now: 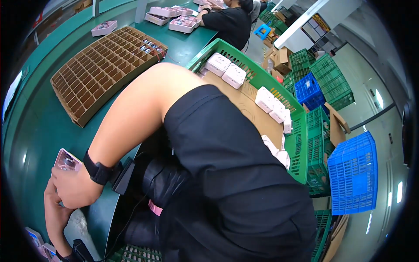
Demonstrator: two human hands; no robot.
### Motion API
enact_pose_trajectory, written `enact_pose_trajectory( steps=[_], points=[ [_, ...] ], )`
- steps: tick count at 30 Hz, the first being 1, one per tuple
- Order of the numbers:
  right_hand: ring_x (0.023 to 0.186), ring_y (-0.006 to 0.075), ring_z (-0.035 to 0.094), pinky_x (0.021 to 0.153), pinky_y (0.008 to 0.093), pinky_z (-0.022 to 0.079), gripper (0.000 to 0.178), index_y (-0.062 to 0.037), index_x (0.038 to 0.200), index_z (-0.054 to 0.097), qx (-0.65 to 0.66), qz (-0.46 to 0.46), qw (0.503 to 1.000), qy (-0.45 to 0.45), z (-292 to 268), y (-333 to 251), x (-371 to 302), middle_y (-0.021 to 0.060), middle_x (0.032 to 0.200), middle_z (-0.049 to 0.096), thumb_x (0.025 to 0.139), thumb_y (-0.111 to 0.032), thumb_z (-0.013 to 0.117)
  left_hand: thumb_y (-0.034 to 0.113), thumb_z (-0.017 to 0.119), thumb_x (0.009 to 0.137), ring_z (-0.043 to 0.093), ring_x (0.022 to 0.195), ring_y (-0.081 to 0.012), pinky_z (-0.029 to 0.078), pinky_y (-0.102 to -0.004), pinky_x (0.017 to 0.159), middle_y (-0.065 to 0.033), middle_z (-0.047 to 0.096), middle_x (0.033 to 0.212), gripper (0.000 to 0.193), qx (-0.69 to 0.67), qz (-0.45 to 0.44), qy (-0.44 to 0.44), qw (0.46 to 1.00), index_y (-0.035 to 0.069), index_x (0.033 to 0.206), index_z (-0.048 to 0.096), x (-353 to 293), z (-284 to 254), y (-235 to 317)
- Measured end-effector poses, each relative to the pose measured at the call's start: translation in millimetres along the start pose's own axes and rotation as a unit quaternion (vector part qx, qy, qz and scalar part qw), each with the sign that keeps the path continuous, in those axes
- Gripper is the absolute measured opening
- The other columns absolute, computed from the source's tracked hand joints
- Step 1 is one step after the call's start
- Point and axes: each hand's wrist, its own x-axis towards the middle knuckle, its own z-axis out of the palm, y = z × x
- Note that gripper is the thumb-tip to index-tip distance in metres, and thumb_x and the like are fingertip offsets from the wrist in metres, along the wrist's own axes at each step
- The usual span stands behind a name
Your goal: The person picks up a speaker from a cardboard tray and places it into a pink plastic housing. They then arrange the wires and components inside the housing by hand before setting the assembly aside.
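Note:
A shallow pink plastic housing with small dark and metallic parts inside lies at the left, over the green bench. My right arm reaches across the view, and my right hand is closed on the near end of the housing, its back turned up. From the lower edge comes my left hand, bent up against the right one. Its fingers curl in at the housing's near side, and the fingertips are hidden behind my right hand. Just below my hands is a clear plastic bag.
A divided cardboard tray lies on the bench, with a few metallic parts in its far corner. At my right, a green crate holds several white boxes on cardboard. Pink housings lie near a co-worker. Blue crates stand farther right.

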Motion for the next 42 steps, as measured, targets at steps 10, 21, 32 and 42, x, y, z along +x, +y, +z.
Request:
enact_pose_trajectory(
  steps=[10,21,32,42],
  points=[
    [0.090,0.0305,0.069,0.074,0.0475,0.054,0.019,-0.0121,0.085,0.078,0.077,0.050,0.983,0.162,-27,32,-44,0.0118,0.091,0.073,0.083,-0.030,0.073,0.008,0.085,0.060,0.066,0.091,-0.0393,0.052,-0.0460,0.080,-0.0180,0.066,0.100,0.028,0.191,0.013,0.034,0.981,-0.003,0.081,0.070,-7,15,39],
    [0.101,0.0349,0.065,0.088,0.0462,0.056,0.024,-0.0030,0.091,0.075,0.065,0.300,0.951,0.036,-96,120,-214,0.0127,0.098,0.065,0.082,-0.025,0.079,0.017,0.081,0.081,0.064,0.078,-0.0324,0.050,-0.0395,0.069,-0.0181,0.066,0.091,0.026,0.390,0.117,0.271,0.872,-0.002,0.093,0.067,83,-95,-74],
    [0.084,0.0389,0.072,0.078,0.0482,0.057,0.042,-0.0029,0.087,0.076,0.053,0.620,0.776,-0.104,-65,241,-356,0.0219,0.085,0.073,0.085,-0.044,0.078,0.036,0.083,0.082,0.065,0.109,-0.0434,0.052,-0.0490,0.094,-0.0251,0.067,0.118,0.058,0.447,-0.331,0.132,0.821,-0.003,0.120,0.064,-197,-210,-182],
    [0.074,0.0313,0.074,0.071,0.0422,0.060,0.027,-0.0033,0.087,0.077,0.109,0.679,0.725,0.039,-21,237,-370,0.0176,0.086,0.077,0.090,-0.030,0.073,0.017,0.079,0.075,0.057,0.131,-0.0469,0.046,-0.0496,0.110,-0.0286,0.066,0.131,0.064,0.376,-0.408,0.190,0.810,-0.002,0.133,0.059,-167,-171,-160]
  ],
)
